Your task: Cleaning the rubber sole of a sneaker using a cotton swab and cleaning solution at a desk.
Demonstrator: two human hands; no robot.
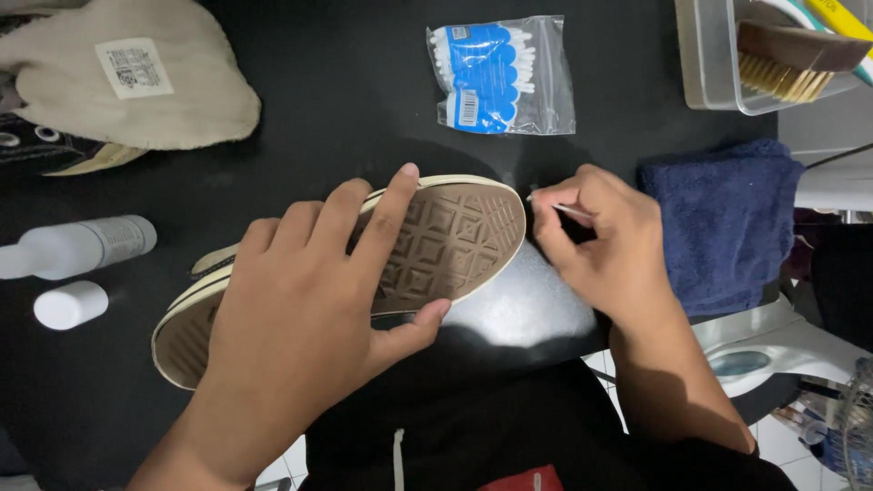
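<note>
A sneaker lies sole-up on the black table, its brown patterned sole ringed by a cream rubber edge. My left hand lies across the sole and grips it, thumb under the near edge. My right hand is just right of the shoe's toe and pinches a thin white cotton swab. The swab's tip touches the cream edge at the toe.
A clear bag of cotton swabs lies at the back. A folded blue towel lies to the right, with a clear tub holding a wooden brush behind it. At left are a white bottle, its cap and a cream cloth.
</note>
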